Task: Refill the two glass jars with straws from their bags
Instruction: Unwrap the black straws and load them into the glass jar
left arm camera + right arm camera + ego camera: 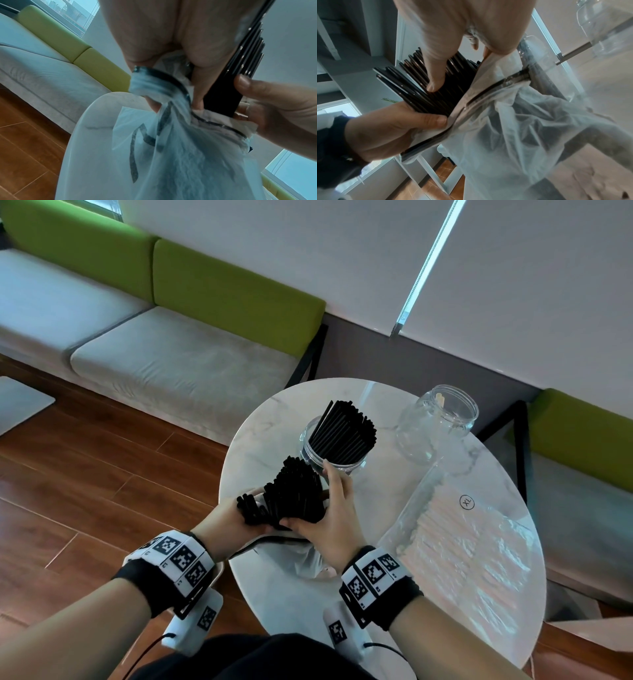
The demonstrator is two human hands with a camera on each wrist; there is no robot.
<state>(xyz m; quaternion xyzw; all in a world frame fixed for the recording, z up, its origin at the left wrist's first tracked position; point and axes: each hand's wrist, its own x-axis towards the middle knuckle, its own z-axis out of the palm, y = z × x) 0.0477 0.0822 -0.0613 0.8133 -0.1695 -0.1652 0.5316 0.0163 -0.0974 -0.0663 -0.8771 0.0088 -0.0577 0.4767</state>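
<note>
Black straws (pixel 294 498), a thick bundle, stick out of the mouth of their thin plastic bag (pixel 301 556) over the near edge of the round marble surface (pixel 376 604). My left hand (pixel 233 518) has its fingers (pixel 423 119) curled round the bundle and the bag's rim; my right hand (pixel 329 525) grips the other side, thumb (pixel 435 75) pressed on the straws. Just beyond stands the near glass jar (pixel 330 460), already holding black straws. Farther right, apart, stands the second jar (pixel 438 422), which looks almost empty, and beside it lies a clear bag of pale straws (pixel 462 535). My worry: the bundle fans loosely at its top, so a slack grip could spill straws onto the floor, and the limp bag could snag and drag.
</note>
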